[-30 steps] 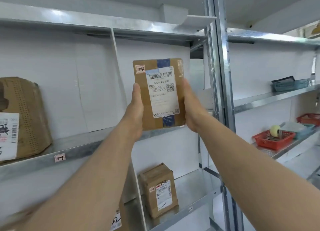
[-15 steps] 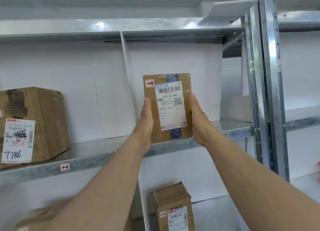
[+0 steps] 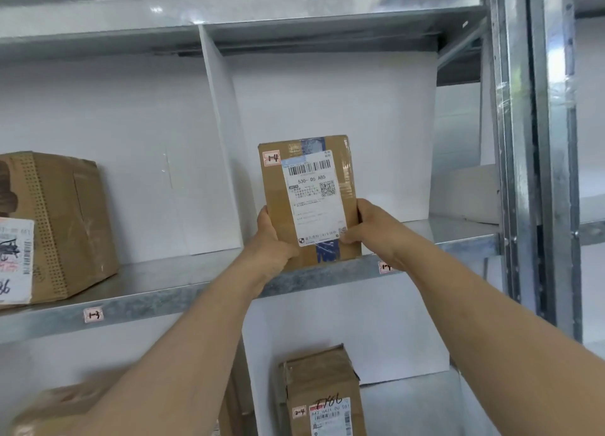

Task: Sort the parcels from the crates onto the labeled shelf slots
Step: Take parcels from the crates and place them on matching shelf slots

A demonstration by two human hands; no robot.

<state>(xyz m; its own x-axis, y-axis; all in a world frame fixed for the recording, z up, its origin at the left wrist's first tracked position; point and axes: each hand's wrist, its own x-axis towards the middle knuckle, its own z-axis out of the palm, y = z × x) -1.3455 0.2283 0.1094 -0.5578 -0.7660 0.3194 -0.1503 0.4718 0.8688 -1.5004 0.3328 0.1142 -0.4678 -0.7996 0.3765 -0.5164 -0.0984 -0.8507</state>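
Brown cardboard parcel [image 3: 307, 203] is lower than a second ago. Its bottom edge now seems to rest on the metal shelf [image 3: 196, 285], right of the divider [image 3: 222, 160]. My left hand [image 3: 271, 239] and right hand [image 3: 370, 226] grip its sides. I think only pushing in and release remain.

A flat brown cardboard parcel [image 3: 309, 199], sealed with blue tape and bearing a white shipping label printed "530- D5 AB5", stands upright at the front lip of a galvanised steel shelf [image 3: 163, 291]. Its label faces out. The left hand [image 3: 271, 239] and right hand [image 3: 370, 229] grip it low on either side. A small sticker on its top left corner reads "1-4". A shelf-edge slot tag [image 3: 384, 267] just below is partly covered. A large brown carton [image 3: 65, 226] sits in the neighbouring slot, above a tag reading "1-3" [image 3: 93, 315].
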